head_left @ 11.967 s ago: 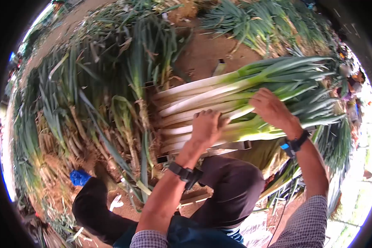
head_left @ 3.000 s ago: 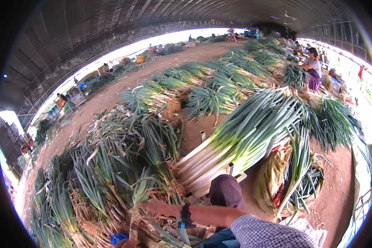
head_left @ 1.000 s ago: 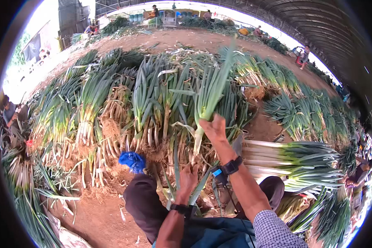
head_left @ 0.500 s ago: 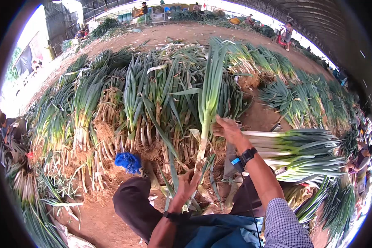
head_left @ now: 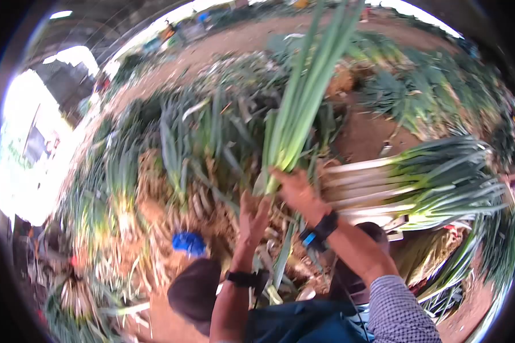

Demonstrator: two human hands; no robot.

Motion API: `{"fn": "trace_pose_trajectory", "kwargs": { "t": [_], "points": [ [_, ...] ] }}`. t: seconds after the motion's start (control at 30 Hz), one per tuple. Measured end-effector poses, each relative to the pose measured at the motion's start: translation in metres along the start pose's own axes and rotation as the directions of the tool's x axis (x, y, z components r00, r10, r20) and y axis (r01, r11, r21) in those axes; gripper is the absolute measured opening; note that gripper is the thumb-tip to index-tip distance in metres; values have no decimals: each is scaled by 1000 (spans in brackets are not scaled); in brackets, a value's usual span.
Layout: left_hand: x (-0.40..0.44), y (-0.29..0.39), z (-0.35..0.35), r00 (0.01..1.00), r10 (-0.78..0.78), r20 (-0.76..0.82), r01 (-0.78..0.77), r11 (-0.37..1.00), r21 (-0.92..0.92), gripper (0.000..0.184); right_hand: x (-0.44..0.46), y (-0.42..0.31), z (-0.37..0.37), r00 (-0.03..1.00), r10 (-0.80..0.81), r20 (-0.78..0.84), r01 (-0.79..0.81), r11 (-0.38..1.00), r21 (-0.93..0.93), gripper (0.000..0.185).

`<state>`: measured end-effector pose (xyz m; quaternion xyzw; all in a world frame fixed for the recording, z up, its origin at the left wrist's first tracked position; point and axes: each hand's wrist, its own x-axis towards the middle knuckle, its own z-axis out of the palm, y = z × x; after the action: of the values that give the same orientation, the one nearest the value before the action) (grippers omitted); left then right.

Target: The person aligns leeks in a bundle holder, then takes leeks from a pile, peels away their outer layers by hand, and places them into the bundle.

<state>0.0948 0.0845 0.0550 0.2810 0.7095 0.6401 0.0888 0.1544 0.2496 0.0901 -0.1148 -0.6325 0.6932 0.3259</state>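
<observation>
A leek (head_left: 303,108) with long green leaves points up and away from me, bigger in view than the ones behind it. My right hand (head_left: 300,194) is closed around its pale green lower stalk. Just below and to the left, my left hand (head_left: 253,220) is at the leek's lower end, fingers up and apparently closed on it; motion blurs them. A pale leaf piece shows above the left fingertips. The leek's root end is hidden by my hands. Right of my right wrist lies a pile of trimmed leeks (head_left: 406,183) with white stalks.
Untrimmed leeks (head_left: 183,143) stand in dense rows ahead, roots toward me. A blue crumpled bag (head_left: 189,243) lies left of them, near my knee (head_left: 195,291). More leek bunches (head_left: 429,97) are at the far right. Leaf scraps litter the ground between my legs.
The leek has come nearer and its leaves now reach the top edge. My left hand has risen toward my right, which has moved down and left. The whole view has tilted.
</observation>
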Motion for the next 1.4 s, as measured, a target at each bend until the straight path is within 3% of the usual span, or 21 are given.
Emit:
{"fn": "trace_pose_trajectory", "kwargs": {
  "t": [0.03,0.07,0.13,0.17,0.23,0.4,0.53,0.63,0.67,0.8,0.87,0.9,0.97,1.03,1.07,1.1,1.13,1.27,1.3,1.33,1.4],
  "points": [
    [11,0,11,981,-122,148,156,958,-243,52,-6,-1,-4,985,-170,12,166,942,-293,34],
    [13,11,19,973,-169,156,205,947,-247,55,-12,1,-1,976,-216,-24,196,922,-334,34],
    [12,-9,23,978,-146,152,180,952,-246,59,-9,-1,5,992,0,-128,21,987,158,35],
    [15,-33,26,987,-87,132,117,964,-237,59,-10,-2,7,971,217,-99,-129,827,547,34],
    [6,-17,32,982,-108,154,149,946,-286,56,-14,-2,3,964,251,-87,-146,775,615,33],
    [-8,-16,23,990,-35,133,55,988,-147,55,-19,-7,2,960,268,-82,-155,750,643,30],
    [-22,19,16,969,-74,236,172,887,-429,55,-27,-18,-3,955,283,-90,-188,810,556,32],
    [-28,42,24,967,-202,157,238,935,-263,55,-34,-18,2,936,334,-108,-229,815,532,38],
    [-19,-9,24,975,-153,163,209,882,-422,58,-36,-14,4,946,306,-106,-205,819,535,39],
    [-28,21,14,943,-88,321,227,875,-427,50,-39,-11,-6,944,328,-39,-265,822,505,43],
    [-26,16,12,944,-8,330,173,864,-473,44,-31,-14,-22,992,-45,-116,23,983,-180,47],
    [-28,24,9,944,-36,327,189,875,-447,39,-28,-14,-30,976,-214,-44,165,851,-499,50],
    [-34,24,5,962,-124,243,196,934,-299,47,-41,-1,-37,882,-388,268,397,304,-866,58],
    [-45,48,8,999,-50,-1,49,994,-99,36,-39,-15,-40,865,-443,236,458,502,-734,42],
    [-35,10,7,984,124,-130,-107,985,132,25,-33,-17,-33,981,-194,23,194,951,-240,37],
    [-36,24,3,962,229,-149,-166,924,344,16,-29,-20,-27,987,162,3,-151,912,381,35],
    [-36,30,2,960,248,-132,-185,912,365,17,-28,-24,-25,979,201,32,-186,822,538,24],
    [-34,62,11,946,320,51,-303,819,487,25,-27,-28,-18,968,253,0,-189,724,663,23],
    [-36,65,12,976,210,59,-211,843,494,27,-30,-22,-25,999,-33,-33,41,965,260,23],
    [-35,69,14,992,109,70,-130,857,499,29,-34,-14,-37,948,-312,60,317,929,-193,23],
    [-26,70,15,993,42,107,-91,849,521,34,-30,1,-38,966,-257,25,258,959,-119,23]
  ]
}}
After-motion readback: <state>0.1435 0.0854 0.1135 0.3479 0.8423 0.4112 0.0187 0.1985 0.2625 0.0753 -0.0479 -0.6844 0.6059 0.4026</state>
